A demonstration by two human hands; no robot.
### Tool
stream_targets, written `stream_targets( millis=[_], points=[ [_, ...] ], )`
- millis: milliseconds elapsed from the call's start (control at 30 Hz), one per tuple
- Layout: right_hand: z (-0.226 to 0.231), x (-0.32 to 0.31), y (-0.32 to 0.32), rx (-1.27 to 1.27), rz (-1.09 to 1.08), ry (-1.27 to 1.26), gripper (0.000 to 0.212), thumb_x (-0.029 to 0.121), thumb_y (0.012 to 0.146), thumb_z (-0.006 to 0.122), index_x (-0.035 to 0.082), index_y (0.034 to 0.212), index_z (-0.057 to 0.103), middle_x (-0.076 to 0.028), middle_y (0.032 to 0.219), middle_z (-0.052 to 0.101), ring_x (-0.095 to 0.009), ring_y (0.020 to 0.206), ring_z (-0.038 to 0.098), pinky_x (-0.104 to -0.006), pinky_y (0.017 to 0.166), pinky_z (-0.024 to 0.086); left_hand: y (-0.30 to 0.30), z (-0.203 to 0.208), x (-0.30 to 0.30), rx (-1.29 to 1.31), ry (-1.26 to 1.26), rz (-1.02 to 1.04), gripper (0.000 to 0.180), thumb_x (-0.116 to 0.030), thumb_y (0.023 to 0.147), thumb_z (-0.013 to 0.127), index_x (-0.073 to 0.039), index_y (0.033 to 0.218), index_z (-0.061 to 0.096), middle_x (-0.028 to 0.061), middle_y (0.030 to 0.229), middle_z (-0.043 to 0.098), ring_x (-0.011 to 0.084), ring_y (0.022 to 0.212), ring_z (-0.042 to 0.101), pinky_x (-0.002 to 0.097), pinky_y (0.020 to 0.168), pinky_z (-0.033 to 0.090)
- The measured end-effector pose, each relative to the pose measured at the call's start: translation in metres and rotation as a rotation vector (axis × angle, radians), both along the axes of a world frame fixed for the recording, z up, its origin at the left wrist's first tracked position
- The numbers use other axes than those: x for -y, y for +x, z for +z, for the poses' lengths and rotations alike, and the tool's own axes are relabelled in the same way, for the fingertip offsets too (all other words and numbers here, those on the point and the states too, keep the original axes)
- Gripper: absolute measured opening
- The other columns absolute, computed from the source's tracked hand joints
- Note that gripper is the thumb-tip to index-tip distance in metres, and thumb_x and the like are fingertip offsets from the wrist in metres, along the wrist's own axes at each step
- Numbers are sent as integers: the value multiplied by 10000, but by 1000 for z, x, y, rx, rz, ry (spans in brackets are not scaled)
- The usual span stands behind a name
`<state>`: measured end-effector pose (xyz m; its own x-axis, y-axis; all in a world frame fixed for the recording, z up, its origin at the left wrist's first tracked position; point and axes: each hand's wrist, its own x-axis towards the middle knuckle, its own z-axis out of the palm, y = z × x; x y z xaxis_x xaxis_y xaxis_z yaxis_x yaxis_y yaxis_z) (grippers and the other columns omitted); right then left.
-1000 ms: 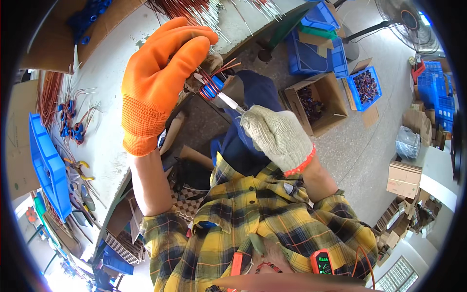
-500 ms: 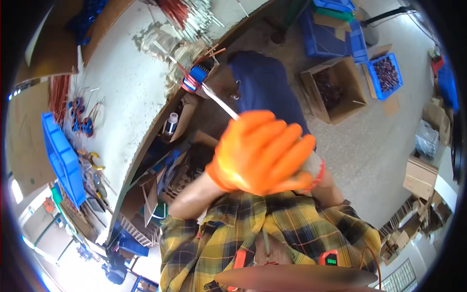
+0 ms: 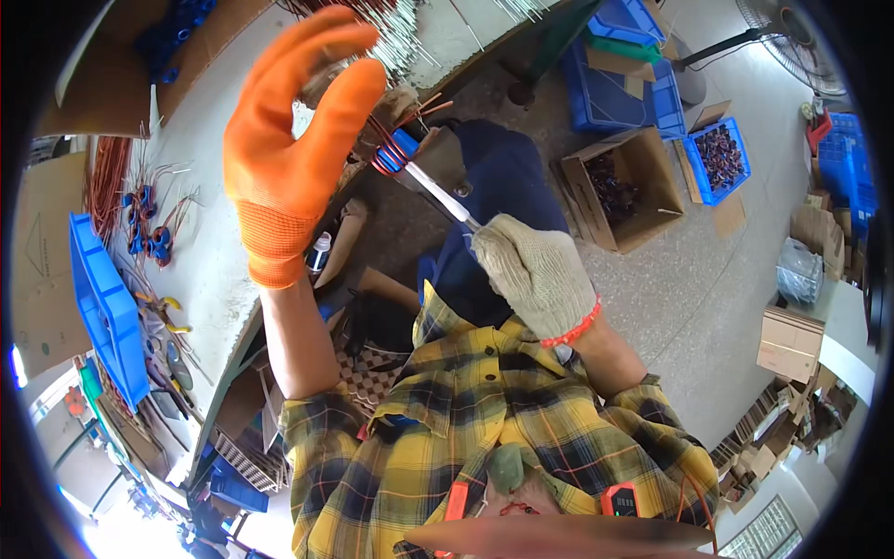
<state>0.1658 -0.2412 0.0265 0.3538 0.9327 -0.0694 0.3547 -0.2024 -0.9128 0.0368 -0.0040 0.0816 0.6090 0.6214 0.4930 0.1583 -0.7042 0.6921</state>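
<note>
Now left hand (image 3: pixel 293 140) raised, coil (image 3: pixel 391 154) uncovered

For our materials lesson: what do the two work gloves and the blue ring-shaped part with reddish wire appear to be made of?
Left hand glove: smooth, matte orange, likely rubber-coated fabric, with a ribbed knit cuff. Right hand glove: off-white knitted yarn, probably cotton; weave shows. Blue ring: glossy, probably plastic; its reddish wire looks like enamelled copper.

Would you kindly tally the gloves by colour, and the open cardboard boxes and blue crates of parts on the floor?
Orange glove, on the left hand: 1
White knit glove, on the right hand, gripping a white tube: 1
Open cardboard box: 1
Blue crate of parts: 1
Total: 4
</note>
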Motion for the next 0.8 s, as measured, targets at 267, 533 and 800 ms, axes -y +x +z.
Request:
stream_targets(
  millis=[267, 533, 800],
  points=[
    [-1, -11, 9, -372, 97, -50, 279, 249, 1129, 702, 6, 1266, 716, -101, 954, 782, -151, 767, 763, -287, 656, 570, 4, -8, 7, 131, -497, 59, 360, -175, 985, 800, -21, 1311, 791, 111, 1245, 801, 195, 1105, 724, 341, 1002, 555],
    [-34, 3, 17, -1226, 20, -111, 215, 196, 1136, 655, 45, 1259, 747, -49, 1009, 733, -117, 814, 698, -288, 693, 555, 25, -32, 89, 202, 576, -358, 345, -375, 885, 806, -39, 961, 774, 96, 864, 714, 291, 749, 687, 466, 772, 568],
    [14, 78, 34, -441, 243, -503, 259, 272, 1163, 627, 62, 1234, 760, -25, 873, 708, -108, 742, 662, -301, 651, 526, 46, -31, 156, 268, 345, -431, 234, -224, 857, 782, -23, 978, 790, 127, 912, 769, 268, 802, 749, 406, 746, 603]
  ],
)
